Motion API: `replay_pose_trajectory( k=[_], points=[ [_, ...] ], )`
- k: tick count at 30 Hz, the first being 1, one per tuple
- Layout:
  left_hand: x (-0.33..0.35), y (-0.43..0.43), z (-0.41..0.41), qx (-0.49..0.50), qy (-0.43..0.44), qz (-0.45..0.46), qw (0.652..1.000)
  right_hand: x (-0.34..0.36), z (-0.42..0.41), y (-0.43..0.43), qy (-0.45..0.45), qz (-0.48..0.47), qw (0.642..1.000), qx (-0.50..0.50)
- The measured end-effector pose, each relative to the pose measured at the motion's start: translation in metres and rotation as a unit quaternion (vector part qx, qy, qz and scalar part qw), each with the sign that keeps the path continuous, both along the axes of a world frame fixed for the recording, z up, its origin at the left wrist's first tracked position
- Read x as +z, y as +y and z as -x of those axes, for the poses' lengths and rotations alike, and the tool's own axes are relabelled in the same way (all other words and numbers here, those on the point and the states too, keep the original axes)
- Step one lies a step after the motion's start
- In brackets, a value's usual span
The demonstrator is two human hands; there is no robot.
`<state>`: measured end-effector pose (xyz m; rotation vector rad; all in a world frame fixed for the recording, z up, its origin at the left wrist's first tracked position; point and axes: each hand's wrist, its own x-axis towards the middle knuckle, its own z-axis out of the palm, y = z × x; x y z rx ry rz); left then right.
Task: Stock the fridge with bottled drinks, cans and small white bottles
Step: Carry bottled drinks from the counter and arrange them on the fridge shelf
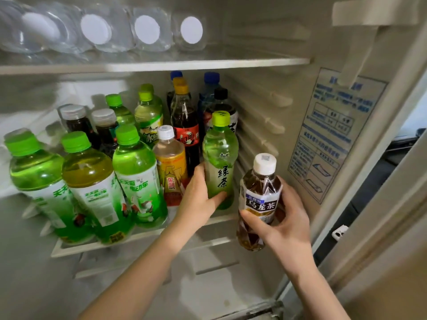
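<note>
Head view: left grip [196,200] wraps pale-green bottle [220,158], right grip [290,219] wraps brown white-capped bottle [261,192].

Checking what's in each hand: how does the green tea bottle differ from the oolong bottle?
Green tea bottle: yellow-green cap, pale green drink; oolong bottle: white cap, dark brown drink. The left hand grips the green tea bottle on the shelf; the right hand holds the oolong bottle in front of it, off the shelf. Both are capped, labelled bottles.
</note>
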<state>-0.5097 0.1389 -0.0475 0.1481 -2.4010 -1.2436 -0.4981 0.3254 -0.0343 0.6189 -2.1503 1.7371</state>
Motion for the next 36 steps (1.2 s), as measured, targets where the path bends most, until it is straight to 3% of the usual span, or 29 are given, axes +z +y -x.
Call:
replay_pose_trajectory(
  k=[6, 14, 36],
  points=[
    [-0.009, 0.006, 0.038, -0.034, 0.011, -0.115, 0.993, -0.004, 0.000, 0.001, -0.003, -0.003, 1.000, -0.020],
    [-0.019, 0.015, 0.044, 0.028, 0.124, -0.020, 0.992, -0.003, -0.010, 0.000, -0.023, 0.027, 0.999, -0.003],
    [-0.020, 0.015, 0.051, 0.058, 0.117, -0.050, 0.990, 0.017, -0.010, 0.000, -0.005, 0.066, 0.997, 0.041]
  ],
)
